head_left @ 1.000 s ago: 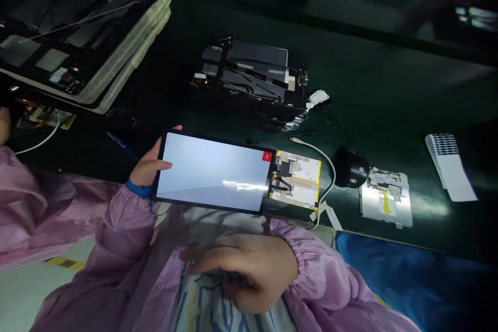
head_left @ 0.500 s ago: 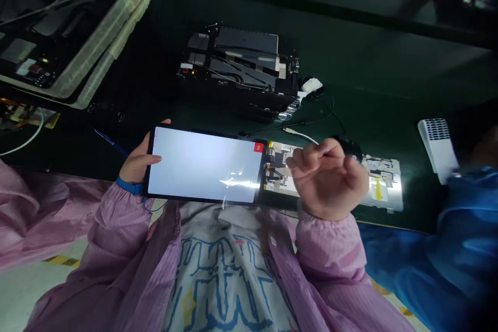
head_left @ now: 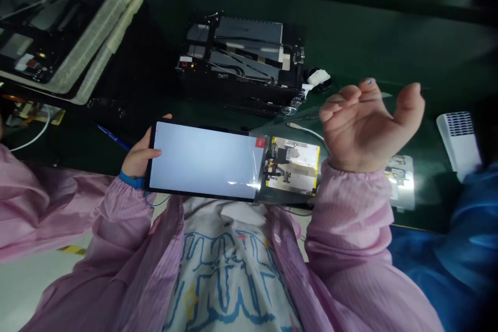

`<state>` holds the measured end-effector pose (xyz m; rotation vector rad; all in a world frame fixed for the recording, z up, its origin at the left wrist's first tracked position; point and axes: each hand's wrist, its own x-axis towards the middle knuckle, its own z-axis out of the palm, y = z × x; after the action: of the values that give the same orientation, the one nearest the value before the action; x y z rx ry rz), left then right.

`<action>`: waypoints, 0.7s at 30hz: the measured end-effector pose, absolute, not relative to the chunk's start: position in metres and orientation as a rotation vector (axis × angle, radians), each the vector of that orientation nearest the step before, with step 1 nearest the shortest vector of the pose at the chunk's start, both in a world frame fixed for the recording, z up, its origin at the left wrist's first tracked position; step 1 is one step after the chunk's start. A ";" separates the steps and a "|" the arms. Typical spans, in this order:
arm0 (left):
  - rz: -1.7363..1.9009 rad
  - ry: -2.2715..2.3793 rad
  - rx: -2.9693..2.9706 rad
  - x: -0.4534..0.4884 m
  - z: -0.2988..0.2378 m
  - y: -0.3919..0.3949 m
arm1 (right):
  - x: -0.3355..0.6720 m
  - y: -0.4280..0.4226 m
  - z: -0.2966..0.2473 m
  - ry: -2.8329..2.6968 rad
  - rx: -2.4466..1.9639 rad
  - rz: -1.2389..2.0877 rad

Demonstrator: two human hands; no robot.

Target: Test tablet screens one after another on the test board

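Observation:
My left hand (head_left: 138, 158) grips the left end of a tablet-like display panel (head_left: 206, 161), thumb on its front edge. The screen is lit plain white, with a small red label (head_left: 260, 142) near its upper right corner. Clear film (head_left: 259, 174) lifts at the panel's right end and stretches up toward my right hand (head_left: 363, 124). That hand is raised, palm up, its fingers curled and the thumb apart; a thin film edge crosses the fingers. Below it, right of the panel, lies an exposed board with yellow edging (head_left: 293, 166).
Stacked panels with taped edges (head_left: 112, 36) stand at upper left. A black stack of open devices (head_left: 245, 57) sits at centre back. A white cable (head_left: 307, 129), blue pen (head_left: 112, 137), metal plate (head_left: 404, 181) and white ribbed object (head_left: 459, 140) lie around. Co-workers' sleeves show on both sides.
My right hand has moved right and up, its thumb now farther from the fingers. The lifted film has shifted toward the panel's right end. My left hand keeps its grip on the panel.

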<state>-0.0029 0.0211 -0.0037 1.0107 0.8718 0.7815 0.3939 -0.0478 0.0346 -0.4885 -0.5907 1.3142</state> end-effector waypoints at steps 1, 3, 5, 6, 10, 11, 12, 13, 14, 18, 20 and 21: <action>0.782 0.869 1.011 -0.003 -0.004 0.021 | 0.395 -0.046 0.035 -0.546 -0.474 1.322; 0.786 0.858 1.008 -0.003 -0.005 0.021 | 0.393 -0.045 0.038 -0.375 -0.475 1.309; 0.797 0.847 1.008 -0.002 -0.005 0.020 | 0.387 -0.047 0.041 -0.220 -0.509 1.270; 0.804 0.845 1.010 -0.002 -0.006 0.019 | 0.383 -0.049 0.041 -0.175 -0.540 1.247; 0.821 0.823 1.024 -0.003 -0.008 0.017 | 0.368 -0.059 0.038 -0.256 -0.672 1.222; 0.817 0.816 1.025 -0.004 -0.009 0.017 | 0.364 -0.063 0.037 -0.314 -0.702 1.235; 0.813 0.812 1.024 -0.004 -0.009 0.016 | 0.359 -0.066 0.036 -0.379 -0.727 1.240; 0.810 0.811 1.021 -0.005 -0.010 0.016 | 0.354 -0.071 0.036 -0.445 -0.754 1.233; 0.809 0.811 1.018 -0.005 -0.010 0.015 | 0.348 -0.075 0.037 -0.511 -0.781 1.213; 0.822 0.804 1.016 -0.005 -0.011 0.014 | 0.319 -0.099 0.043 -0.785 -0.838 1.076; 0.823 0.799 1.027 -0.005 -0.011 0.014 | 0.302 -0.111 0.043 -0.892 -0.825 1.088; 0.822 0.796 1.033 -0.005 -0.011 0.014 | 0.294 -0.117 0.042 -0.934 -0.814 1.125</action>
<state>-0.0046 0.0140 -0.0105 1.0333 0.7957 0.8220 0.2940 -0.1172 0.0416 -0.8135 -0.9342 1.1253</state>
